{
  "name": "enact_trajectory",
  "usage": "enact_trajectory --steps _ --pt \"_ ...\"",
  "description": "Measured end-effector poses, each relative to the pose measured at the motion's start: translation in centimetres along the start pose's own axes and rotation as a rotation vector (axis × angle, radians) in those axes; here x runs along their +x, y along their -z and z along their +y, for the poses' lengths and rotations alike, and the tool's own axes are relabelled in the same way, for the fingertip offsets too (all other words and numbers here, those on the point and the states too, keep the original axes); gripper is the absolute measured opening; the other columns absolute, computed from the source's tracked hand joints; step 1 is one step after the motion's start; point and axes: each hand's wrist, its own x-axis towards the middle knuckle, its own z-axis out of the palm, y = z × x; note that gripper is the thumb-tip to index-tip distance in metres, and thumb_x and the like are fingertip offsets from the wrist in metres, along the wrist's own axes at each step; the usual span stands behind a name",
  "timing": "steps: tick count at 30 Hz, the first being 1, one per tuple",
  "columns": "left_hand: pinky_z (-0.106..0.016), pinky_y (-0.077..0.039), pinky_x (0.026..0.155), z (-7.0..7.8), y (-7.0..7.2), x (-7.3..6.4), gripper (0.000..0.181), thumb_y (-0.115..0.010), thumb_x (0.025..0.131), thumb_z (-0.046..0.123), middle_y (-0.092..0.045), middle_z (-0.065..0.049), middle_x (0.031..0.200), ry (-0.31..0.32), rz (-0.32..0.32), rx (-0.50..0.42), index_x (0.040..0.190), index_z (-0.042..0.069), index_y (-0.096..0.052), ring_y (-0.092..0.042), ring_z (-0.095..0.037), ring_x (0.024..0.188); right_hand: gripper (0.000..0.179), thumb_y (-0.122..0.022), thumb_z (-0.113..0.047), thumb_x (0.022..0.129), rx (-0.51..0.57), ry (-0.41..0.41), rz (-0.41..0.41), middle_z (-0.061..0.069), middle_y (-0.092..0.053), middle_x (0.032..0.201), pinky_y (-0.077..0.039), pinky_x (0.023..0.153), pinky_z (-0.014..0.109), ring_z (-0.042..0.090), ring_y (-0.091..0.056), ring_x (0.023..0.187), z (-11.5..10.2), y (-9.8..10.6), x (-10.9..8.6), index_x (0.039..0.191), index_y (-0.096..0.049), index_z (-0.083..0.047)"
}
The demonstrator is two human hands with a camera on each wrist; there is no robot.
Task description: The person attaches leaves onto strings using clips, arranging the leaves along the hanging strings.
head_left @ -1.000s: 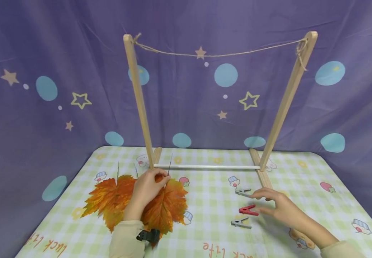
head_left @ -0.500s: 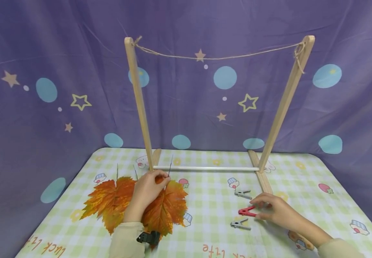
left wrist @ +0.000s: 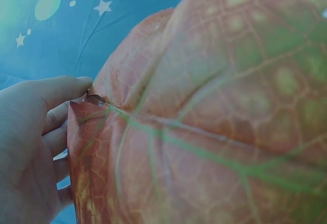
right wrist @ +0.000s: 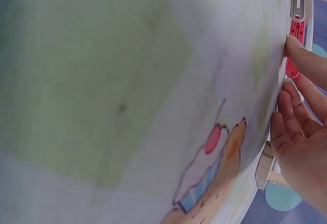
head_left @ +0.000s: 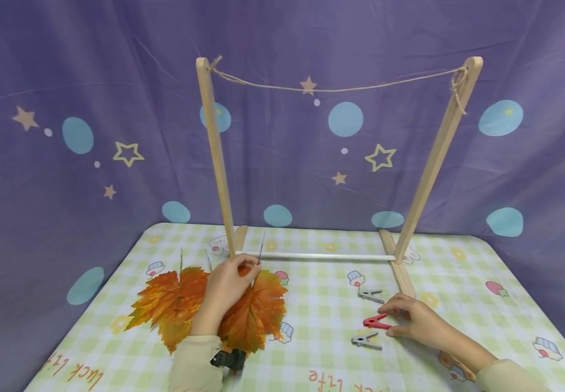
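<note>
My left hand pinches the stem of an orange-and-green autumn leaf between thumb and forefinger. In the left wrist view, that leaf fills most of the frame, its stem base at the fingertips of the left hand. Another autumn leaf lies to the left, and a separate stem rises behind the hand, its blade mostly hidden. My right hand has thumb and forefinger around the handles of a red clip. Grey clips lie on either side, one farther, one nearer.
A wooden frame stands at the back of the checked tabletop, with a sagging twine tied between its posts. A white rod joins the posts low down. Behind hangs a purple patterned curtain.
My right hand has drawn in from beside the farther grey clip to the red clip, its thumb and forefinger closing around the handles. The left hand keeps its pinch on the stem.
</note>
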Motion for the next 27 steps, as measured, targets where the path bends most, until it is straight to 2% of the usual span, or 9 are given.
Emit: enact_trajectory --steps 10,18,27 --pt "-0.044 -0.050 0.076 0.5 0.3 -0.1 0.014 -0.069 0.095 0.033 -0.069 0.008 0.092 -0.018 0.011 -0.012 0.104 0.025 -0.074 -0.064 -0.018 0.084 0.040 -0.083 -0.025 0.080 0.020 -0.031 0.003 -0.001 -0.058 0.109 -0.052 0.081 0.027 0.007 -0.055 0.091 0.1 0.0 0.0 0.114 -0.071 -0.007" --pt "-0.041 -0.048 0.073 1.2 0.2 -0.2 0.013 -0.071 0.094 0.031 -0.069 0.009 0.090 -0.081 0.094 -0.039 0.103 0.023 -0.073 -0.062 -0.015 0.078 0.034 -0.083 -0.028 0.079 0.002 -0.032 0.014 -0.002 -0.060 0.108 -0.052 0.080 0.027 0.011 -0.058 0.094 0.0 0.2 0.0 0.108 -0.073 -0.011" --pt "-0.040 -0.049 0.074 2.2 0.0 -0.3 0.015 -0.070 0.094 0.036 -0.070 0.012 0.090 -0.096 0.152 -0.040 0.104 0.026 -0.073 -0.062 -0.016 0.080 0.033 -0.084 -0.029 0.077 0.016 -0.026 0.016 -0.001 -0.061 0.109 -0.054 0.083 0.030 0.011 -0.059 0.097 0.2 0.2 0.1 0.104 -0.074 -0.012"
